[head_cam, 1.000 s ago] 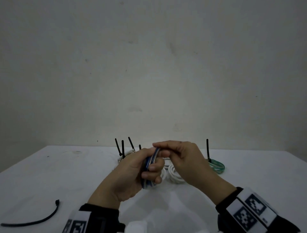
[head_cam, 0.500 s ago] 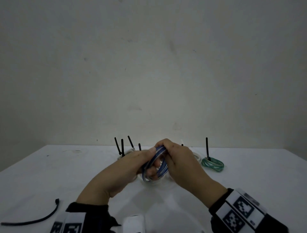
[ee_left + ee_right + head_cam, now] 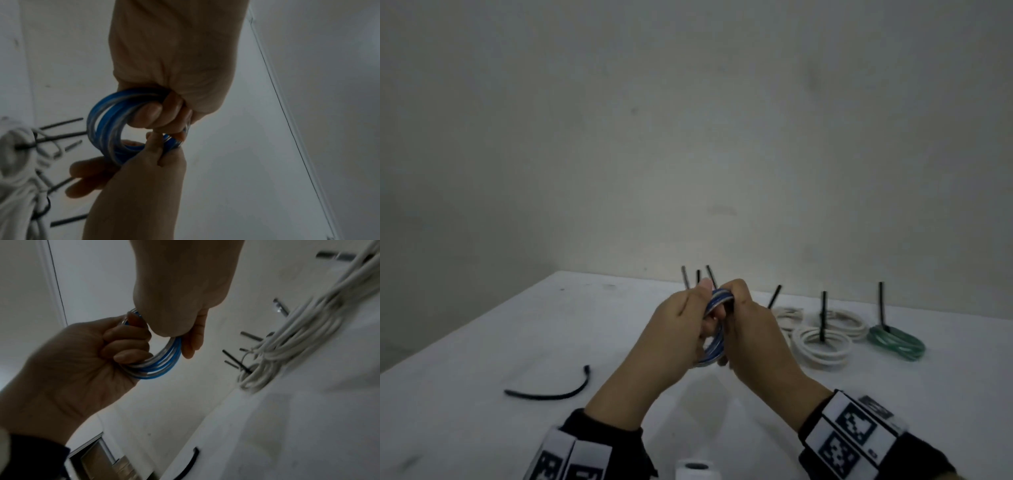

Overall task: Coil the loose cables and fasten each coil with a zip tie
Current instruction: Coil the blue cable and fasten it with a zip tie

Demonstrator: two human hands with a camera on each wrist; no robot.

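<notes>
A blue-and-white cable coil (image 3: 717, 325) is held above the white table (image 3: 585, 325) between both hands. My left hand (image 3: 688, 322) grips its left side, fingers curled through the loop. My right hand (image 3: 739, 318) holds the right side and pinches the top strands. In the left wrist view the coil (image 3: 107, 126) loops out from my left fingers (image 3: 152, 113), and the right hand (image 3: 144, 159) grips it from below. In the right wrist view the coil (image 3: 162, 365) runs between my right hand (image 3: 185, 331) and left hand (image 3: 123, 347). One loose black zip tie (image 3: 551, 394) lies at the left.
Tied coils lie at the right rear: two white ones (image 3: 822, 346) (image 3: 842, 318) and a green one (image 3: 897, 342), each with a black tie tail standing up. More tie tails (image 3: 685, 277) stick up behind my hands. A wall (image 3: 688, 137) rises just beyond the table's far edge.
The right hand has gone from pinching the coil's top to gripping its side. The view has swung left, so the tied coils now show to the right of the hands.
</notes>
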